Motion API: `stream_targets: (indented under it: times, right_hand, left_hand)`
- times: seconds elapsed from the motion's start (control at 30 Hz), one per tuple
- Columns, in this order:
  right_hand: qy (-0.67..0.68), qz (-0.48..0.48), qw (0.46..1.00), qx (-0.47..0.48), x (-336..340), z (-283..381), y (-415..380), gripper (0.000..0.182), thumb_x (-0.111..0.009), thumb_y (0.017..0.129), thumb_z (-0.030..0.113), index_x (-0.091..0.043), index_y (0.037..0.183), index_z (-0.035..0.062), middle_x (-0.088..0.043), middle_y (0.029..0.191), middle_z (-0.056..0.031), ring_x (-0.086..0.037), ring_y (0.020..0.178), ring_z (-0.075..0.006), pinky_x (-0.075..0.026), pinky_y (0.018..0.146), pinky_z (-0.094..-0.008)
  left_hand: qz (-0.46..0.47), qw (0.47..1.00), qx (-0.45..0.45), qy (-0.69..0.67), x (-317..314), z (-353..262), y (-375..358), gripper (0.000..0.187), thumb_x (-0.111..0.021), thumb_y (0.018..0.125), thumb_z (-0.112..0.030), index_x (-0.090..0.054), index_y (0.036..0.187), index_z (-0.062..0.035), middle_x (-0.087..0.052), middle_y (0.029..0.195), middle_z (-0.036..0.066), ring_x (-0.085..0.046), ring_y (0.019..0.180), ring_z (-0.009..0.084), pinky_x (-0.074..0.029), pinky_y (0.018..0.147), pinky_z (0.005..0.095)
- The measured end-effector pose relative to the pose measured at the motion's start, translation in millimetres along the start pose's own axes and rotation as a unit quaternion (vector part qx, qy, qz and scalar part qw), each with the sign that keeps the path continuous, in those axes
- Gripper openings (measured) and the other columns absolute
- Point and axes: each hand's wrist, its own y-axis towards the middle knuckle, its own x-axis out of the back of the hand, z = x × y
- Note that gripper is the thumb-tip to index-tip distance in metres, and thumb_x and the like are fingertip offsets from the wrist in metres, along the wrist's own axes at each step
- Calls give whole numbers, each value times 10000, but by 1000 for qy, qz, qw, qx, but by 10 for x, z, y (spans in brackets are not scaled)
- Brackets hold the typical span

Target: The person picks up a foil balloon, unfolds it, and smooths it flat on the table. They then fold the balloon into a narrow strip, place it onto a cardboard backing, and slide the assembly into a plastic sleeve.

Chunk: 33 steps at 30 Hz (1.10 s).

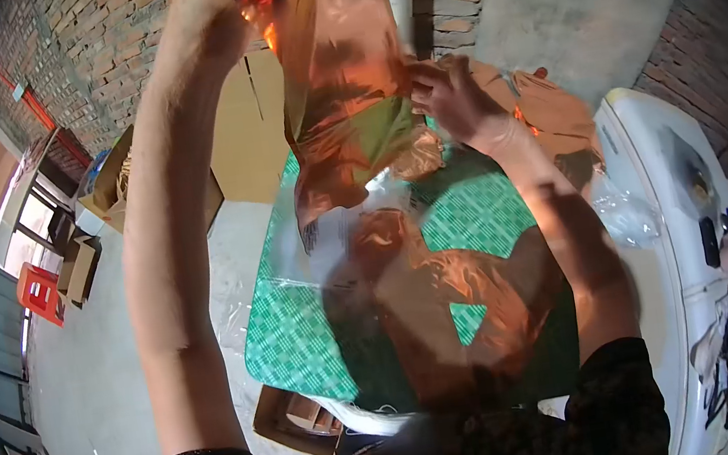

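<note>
A long sheet of shiny copper-coloured foil, which looks like a flat foil balloon (pixel 341 71), hangs upright in front of me above the table. My left arm reaches up beside it, and the hand is cut off by the top edge and the foil. At the foil's right edge, my right hand (pixel 459 105) has its fingers bent and pinched on the material. More copper foil balloon (pixel 459 298) lies spread over the green checked tablecloth (pixel 295 332). A clear plastic wrapper with a pale printed label (pixel 329 242) lies under the hanging foil.
More copper foil (pixel 554 110) is heaped at the table's back right, near a clear plastic bag (pixel 625 212). A white appliance (pixel 666 295) with small items on top borders the right. Cardboard boxes (pixel 295 426) and an orange-red stool (pixel 40 295) stand on the floor.
</note>
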Motion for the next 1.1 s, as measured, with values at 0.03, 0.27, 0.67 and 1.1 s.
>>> stream_targets:
  times: [0.03,0.27,0.67,1.1]
  right_hand:
    - [-39,-6,999,11,-102,61,-144,772,-458,1040,630,-432,1510,18,-509,1515,-96,-497,1366,-253,-328,1171,-423]
    - [19,-43,993,-107,-724,320,-1007,639,-793,911,237,-517,1438,5,-609,1345,-103,-566,1254,-216,-483,1043,-391]
    - [210,-170,963,-13,-822,-1,-1916,347,-724,950,148,-637,1265,32,-698,1187,-60,-672,996,-173,-545,898,-363]
    - [-477,-114,865,-104,-1285,1196,-1628,214,-587,1050,234,-610,1027,23,-640,909,-55,-587,828,-161,-496,718,-342]
  left_hand:
    - [-12,1000,8,20,-42,-104,13,589,-600,1011,-501,-565,1355,-24,-664,1253,109,-663,1061,213,-552,926,363]
    - [-36,989,38,138,-369,-651,-96,498,-623,980,-418,-620,1277,-18,-674,1204,101,-662,1023,200,-543,887,349]
    - [-28,946,73,314,-337,-1197,-620,347,-664,927,-276,-712,1143,-8,-691,1121,86,-661,957,178,-527,819,326]
    - [-5,925,321,203,517,-991,-3781,315,-726,915,-57,-717,1228,-23,-631,1245,95,-613,1122,231,-489,997,363]
